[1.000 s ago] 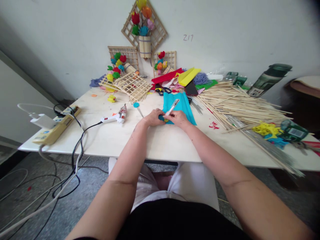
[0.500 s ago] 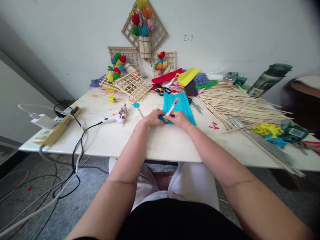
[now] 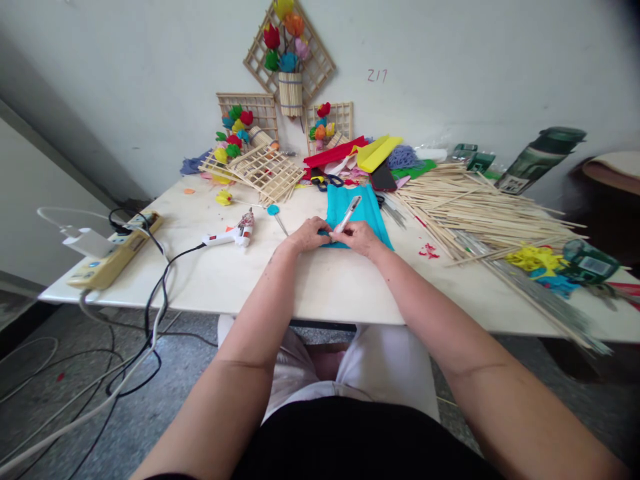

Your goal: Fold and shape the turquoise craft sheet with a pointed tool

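A teal felt sheet (image 3: pixel 367 208) lies on the white table (image 3: pixel 320 280) in front of me. My right hand (image 3: pixel 361 237) is closed round a white pen (image 3: pixel 348 213), whose tip touches the sheet's near edge. My left hand (image 3: pixel 309 235) rests with its fingers curled and pressed on the same near edge, right beside the pen tip. What lies under those fingers is hidden.
A white glue gun (image 3: pixel 231 233) lies left of my hands, its cable running to a power strip (image 3: pixel 116 250) at the table's left edge. A big pile of wooden sticks (image 3: pixel 475 207) fills the right. Scissors (image 3: pixel 326 180), felt sheets, lattice frames (image 3: pixel 263 170) and felt flowers stand at the back.
The yellow bit seen between my hands earlier is now covered. Both hands have shifted very slightly; the pen stays at the sheet's edge.
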`<action>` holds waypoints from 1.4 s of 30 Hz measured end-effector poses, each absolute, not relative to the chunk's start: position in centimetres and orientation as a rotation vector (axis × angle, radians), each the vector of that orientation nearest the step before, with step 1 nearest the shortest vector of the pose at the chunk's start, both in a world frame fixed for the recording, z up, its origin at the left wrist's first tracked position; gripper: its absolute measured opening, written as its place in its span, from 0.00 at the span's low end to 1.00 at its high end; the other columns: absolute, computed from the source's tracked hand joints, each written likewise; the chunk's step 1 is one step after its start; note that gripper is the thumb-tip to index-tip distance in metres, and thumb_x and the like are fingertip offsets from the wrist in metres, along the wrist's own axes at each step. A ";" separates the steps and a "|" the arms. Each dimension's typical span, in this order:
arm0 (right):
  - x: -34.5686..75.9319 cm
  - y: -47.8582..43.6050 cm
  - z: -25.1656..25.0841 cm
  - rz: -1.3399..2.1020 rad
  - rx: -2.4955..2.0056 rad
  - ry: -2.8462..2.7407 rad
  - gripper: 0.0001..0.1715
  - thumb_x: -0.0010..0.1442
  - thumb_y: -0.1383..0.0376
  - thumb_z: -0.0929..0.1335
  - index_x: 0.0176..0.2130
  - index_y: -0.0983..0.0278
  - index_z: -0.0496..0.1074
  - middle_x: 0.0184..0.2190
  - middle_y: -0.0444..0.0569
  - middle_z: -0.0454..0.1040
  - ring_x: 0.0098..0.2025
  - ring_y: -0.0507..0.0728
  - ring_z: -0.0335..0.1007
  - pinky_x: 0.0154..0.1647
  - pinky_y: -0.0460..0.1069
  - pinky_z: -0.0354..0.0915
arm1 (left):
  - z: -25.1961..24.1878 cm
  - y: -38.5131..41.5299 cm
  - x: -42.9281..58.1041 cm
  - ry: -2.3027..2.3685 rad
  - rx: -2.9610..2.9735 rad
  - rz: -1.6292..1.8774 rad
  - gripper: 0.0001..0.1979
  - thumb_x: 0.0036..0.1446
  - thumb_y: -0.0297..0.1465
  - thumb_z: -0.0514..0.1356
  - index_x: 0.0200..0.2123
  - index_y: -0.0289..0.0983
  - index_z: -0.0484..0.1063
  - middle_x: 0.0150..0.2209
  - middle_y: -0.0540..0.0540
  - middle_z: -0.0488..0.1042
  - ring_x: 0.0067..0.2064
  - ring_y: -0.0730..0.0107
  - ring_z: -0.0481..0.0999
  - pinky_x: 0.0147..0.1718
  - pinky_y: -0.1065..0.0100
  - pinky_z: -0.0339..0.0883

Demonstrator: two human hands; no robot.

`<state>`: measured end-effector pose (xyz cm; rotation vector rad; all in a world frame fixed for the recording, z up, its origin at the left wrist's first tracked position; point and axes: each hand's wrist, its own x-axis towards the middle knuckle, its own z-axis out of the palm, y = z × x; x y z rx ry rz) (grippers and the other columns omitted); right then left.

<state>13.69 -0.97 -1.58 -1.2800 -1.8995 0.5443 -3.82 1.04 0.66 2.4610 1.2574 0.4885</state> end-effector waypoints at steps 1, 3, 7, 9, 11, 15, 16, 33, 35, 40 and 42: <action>13.8 -0.9 -1.6 0.567 -1.255 -1.879 0.19 0.48 0.51 0.69 0.29 0.65 0.77 0.24 0.47 0.75 0.28 0.54 0.70 0.29 0.46 0.63 | 0.6 1.0 -3.8 1.255 2.471 0.507 0.16 0.46 0.35 0.59 0.38 0.34 0.76 0.39 0.46 0.73 0.45 0.62 0.70 0.48 0.65 0.63; 13.9 -0.9 -1.6 0.631 -1.207 -1.818 0.21 0.48 0.50 0.69 0.29 0.65 0.77 0.24 0.48 0.75 0.28 0.54 0.71 0.30 0.47 0.64 | 0.5 0.9 -3.8 1.241 2.498 0.534 0.15 0.45 0.34 0.60 0.37 0.35 0.76 0.38 0.46 0.73 0.43 0.63 0.70 0.47 0.65 0.63; 13.9 -0.9 -1.4 0.792 -1.174 -1.649 0.23 0.47 0.48 0.69 0.30 0.66 0.75 0.24 0.48 0.75 0.26 0.54 0.70 0.28 0.47 0.65 | 0.3 0.8 -3.9 1.232 2.531 0.540 0.14 0.44 0.34 0.61 0.36 0.36 0.75 0.38 0.46 0.72 0.43 0.64 0.70 0.47 0.65 0.64; 13.8 -0.9 -1.4 0.814 -1.187 -1.600 0.24 0.46 0.48 0.69 0.31 0.66 0.75 0.24 0.48 0.75 0.25 0.53 0.70 0.27 0.46 0.65 | 0.3 0.8 -3.9 1.229 2.536 0.536 0.14 0.44 0.33 0.61 0.36 0.36 0.75 0.38 0.46 0.72 0.43 0.64 0.70 0.47 0.64 0.63; 13.8 -0.7 -1.6 0.783 -1.195 -1.603 0.25 0.46 0.47 0.69 0.31 0.66 0.75 0.24 0.48 0.75 0.25 0.53 0.70 0.27 0.47 0.65 | 0.4 0.8 -3.8 1.227 2.546 0.534 0.14 0.44 0.33 0.61 0.37 0.35 0.74 0.38 0.45 0.72 0.43 0.63 0.70 0.47 0.64 0.63; 13.9 -0.1 -2.4 0.665 -1.204 -1.670 0.24 0.48 0.47 0.68 0.30 0.66 0.76 0.22 0.48 0.74 0.26 0.54 0.70 0.29 0.48 0.66 | 0.5 0.6 -3.8 1.242 2.546 0.552 0.15 0.44 0.32 0.61 0.37 0.35 0.72 0.38 0.44 0.72 0.41 0.63 0.70 0.44 0.64 0.64; 13.9 -0.1 -2.5 0.640 -1.211 -1.683 0.24 0.48 0.48 0.67 0.31 0.65 0.76 0.23 0.48 0.74 0.27 0.55 0.70 0.29 0.48 0.66 | 0.5 0.6 -3.8 1.244 2.539 0.561 0.15 0.44 0.32 0.61 0.37 0.35 0.72 0.37 0.45 0.72 0.41 0.64 0.70 0.44 0.64 0.65; 13.6 -0.2 -2.3 0.530 -1.393 -1.769 0.14 0.52 0.56 0.68 0.34 0.62 0.78 0.30 0.47 0.78 0.33 0.55 0.73 0.32 0.47 0.66 | 0.4 0.6 -3.8 1.206 2.518 0.572 0.10 0.43 0.31 0.61 0.33 0.37 0.75 0.37 0.46 0.72 0.43 0.64 0.71 0.46 0.65 0.63; 13.6 -0.3 -2.1 0.530 -1.413 -1.775 0.14 0.52 0.56 0.68 0.35 0.62 0.78 0.30 0.47 0.78 0.34 0.56 0.73 0.33 0.47 0.66 | 0.4 0.7 -3.8 1.203 2.506 0.574 0.11 0.43 0.31 0.61 0.33 0.37 0.76 0.37 0.46 0.73 0.44 0.63 0.71 0.47 0.66 0.63; 13.6 -0.5 -1.9 0.518 -1.414 -1.791 0.15 0.52 0.55 0.68 0.35 0.62 0.78 0.32 0.47 0.78 0.35 0.56 0.73 0.35 0.47 0.66 | 0.4 0.6 -3.7 1.219 2.469 0.591 0.11 0.42 0.31 0.61 0.33 0.37 0.77 0.37 0.47 0.73 0.43 0.65 0.71 0.46 0.68 0.64; 13.6 -0.4 -1.9 0.502 -1.392 -1.795 0.15 0.52 0.54 0.68 0.34 0.61 0.78 0.31 0.47 0.78 0.34 0.56 0.72 0.34 0.48 0.66 | 0.5 0.5 -3.7 1.223 2.462 0.600 0.11 0.42 0.31 0.61 0.33 0.37 0.77 0.37 0.47 0.73 0.43 0.65 0.71 0.46 0.68 0.65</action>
